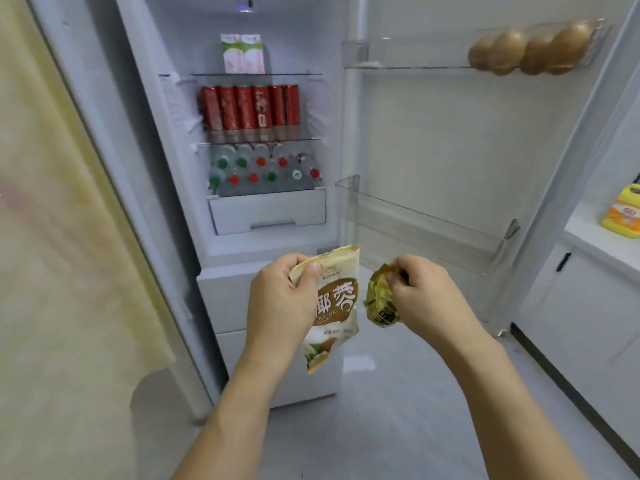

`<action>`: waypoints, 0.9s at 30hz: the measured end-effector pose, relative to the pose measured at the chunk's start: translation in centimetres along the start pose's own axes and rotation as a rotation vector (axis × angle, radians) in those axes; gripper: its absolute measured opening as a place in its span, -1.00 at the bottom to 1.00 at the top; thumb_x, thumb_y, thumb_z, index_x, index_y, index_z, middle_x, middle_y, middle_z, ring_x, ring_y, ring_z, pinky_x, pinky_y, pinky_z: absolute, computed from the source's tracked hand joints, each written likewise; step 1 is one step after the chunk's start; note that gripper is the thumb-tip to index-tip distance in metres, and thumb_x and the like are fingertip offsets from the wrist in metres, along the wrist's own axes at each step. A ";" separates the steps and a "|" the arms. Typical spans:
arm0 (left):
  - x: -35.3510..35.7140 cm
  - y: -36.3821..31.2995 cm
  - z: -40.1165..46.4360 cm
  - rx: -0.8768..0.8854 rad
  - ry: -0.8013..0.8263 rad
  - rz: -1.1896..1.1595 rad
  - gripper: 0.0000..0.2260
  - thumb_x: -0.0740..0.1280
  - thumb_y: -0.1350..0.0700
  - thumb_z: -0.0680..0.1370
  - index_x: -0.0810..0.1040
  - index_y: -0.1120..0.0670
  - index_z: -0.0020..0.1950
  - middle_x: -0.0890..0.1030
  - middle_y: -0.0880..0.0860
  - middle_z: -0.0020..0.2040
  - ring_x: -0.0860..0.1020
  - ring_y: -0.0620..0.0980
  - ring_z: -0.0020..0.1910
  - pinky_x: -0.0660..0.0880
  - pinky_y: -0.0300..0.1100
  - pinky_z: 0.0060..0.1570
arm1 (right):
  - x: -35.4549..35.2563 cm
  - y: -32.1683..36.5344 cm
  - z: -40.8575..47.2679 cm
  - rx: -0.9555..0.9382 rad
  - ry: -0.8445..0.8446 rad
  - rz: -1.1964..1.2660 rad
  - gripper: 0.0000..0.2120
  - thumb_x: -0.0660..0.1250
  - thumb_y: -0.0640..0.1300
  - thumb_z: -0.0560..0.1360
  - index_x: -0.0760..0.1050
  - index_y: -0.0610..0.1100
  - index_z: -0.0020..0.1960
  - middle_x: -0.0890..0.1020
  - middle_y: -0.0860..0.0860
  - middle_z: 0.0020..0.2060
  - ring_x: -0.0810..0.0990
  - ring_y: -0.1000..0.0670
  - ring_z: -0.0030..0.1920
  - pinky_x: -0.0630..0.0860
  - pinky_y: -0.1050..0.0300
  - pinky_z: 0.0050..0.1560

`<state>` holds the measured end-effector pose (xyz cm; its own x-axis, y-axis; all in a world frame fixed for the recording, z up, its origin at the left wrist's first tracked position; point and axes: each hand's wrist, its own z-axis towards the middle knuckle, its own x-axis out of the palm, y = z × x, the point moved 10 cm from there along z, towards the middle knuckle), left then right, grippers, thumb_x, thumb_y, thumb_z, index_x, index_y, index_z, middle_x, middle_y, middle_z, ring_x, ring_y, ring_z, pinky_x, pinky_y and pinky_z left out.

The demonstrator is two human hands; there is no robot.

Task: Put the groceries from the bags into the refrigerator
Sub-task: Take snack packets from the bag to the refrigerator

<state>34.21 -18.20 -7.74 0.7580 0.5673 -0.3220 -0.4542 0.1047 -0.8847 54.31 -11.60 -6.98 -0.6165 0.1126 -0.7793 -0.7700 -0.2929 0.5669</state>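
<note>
The refrigerator (166, 140) stands open in front of me. My left hand (282, 299) grips the top edge of a beige and brown coconut packet (337, 299), which hangs down in front of the lower drawers. My right hand (420, 294) pinches a small crumpled gold packet (379, 299) just to the right of it. Both packets are held below the level of the open compartment, near the lower door shelf (426, 220).
Inside, two pink cartons (243, 53) sit on the top shelf, red cans (251, 107) on the middle one, bottles (263, 168) lying below, then a white drawer (268, 211). Brown round items (530, 48) fill the upper door shelf. A yellow bottle (623, 211) stands on the right counter.
</note>
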 end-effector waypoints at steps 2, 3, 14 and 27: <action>-2.3 0.5 -0.2 -0.023 -0.074 0.028 -0.84 0.32 0.06 0.61 0.59 0.00 -0.17 0.66 -0.05 -0.29 0.63 -0.12 -0.30 0.56 -0.17 -0.39 | 1.5 1.6 0.6 -0.055 0.042 0.021 -0.83 0.15 -0.19 0.56 0.49 -0.21 -0.11 0.56 -0.06 -0.19 0.52 -0.10 -0.17 0.52 -0.07 -0.15; -3.3 0.8 -0.3 -0.034 -0.109 0.039 -0.83 0.32 0.07 0.61 0.59 0.00 -0.17 0.65 -0.05 -0.29 0.63 -0.12 -0.31 0.56 -0.19 -0.40 | 2.2 2.5 0.8 -0.083 0.062 0.035 -0.82 0.15 -0.20 0.56 0.50 -0.22 -0.11 0.56 -0.06 -0.19 0.52 -0.10 -0.17 0.52 -0.07 -0.16; -10.7 3.5 -3.1 -0.162 -0.319 0.149 -0.85 0.32 0.07 0.61 0.60 0.04 -0.13 0.66 -0.06 -0.26 0.64 -0.13 -0.30 0.52 -0.26 -0.47 | 8.7 9.8 0.4 -0.300 0.242 0.160 -0.82 0.15 -0.19 0.57 0.42 -0.07 -0.19 0.52 0.03 -0.24 0.47 0.02 -0.26 0.31 0.15 -0.36; -12.5 2.4 -1.4 -0.128 -0.367 0.123 -0.86 0.30 0.06 0.62 0.59 0.05 -0.08 0.66 -0.05 -0.20 0.66 -0.10 -0.26 0.45 -0.36 -0.49 | 7.4 12.8 2.2 -0.343 0.221 0.128 -0.84 0.15 -0.19 0.58 0.48 -0.09 -0.11 0.55 0.02 -0.20 0.51 -0.02 -0.21 0.40 0.11 -0.31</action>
<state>24.27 -26.23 -6.36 0.4738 0.8254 -0.3070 -0.4519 -0.0713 -0.8892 39.59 -12.43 -4.90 -0.6245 -0.1402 -0.7683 -0.5677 -0.5942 0.5698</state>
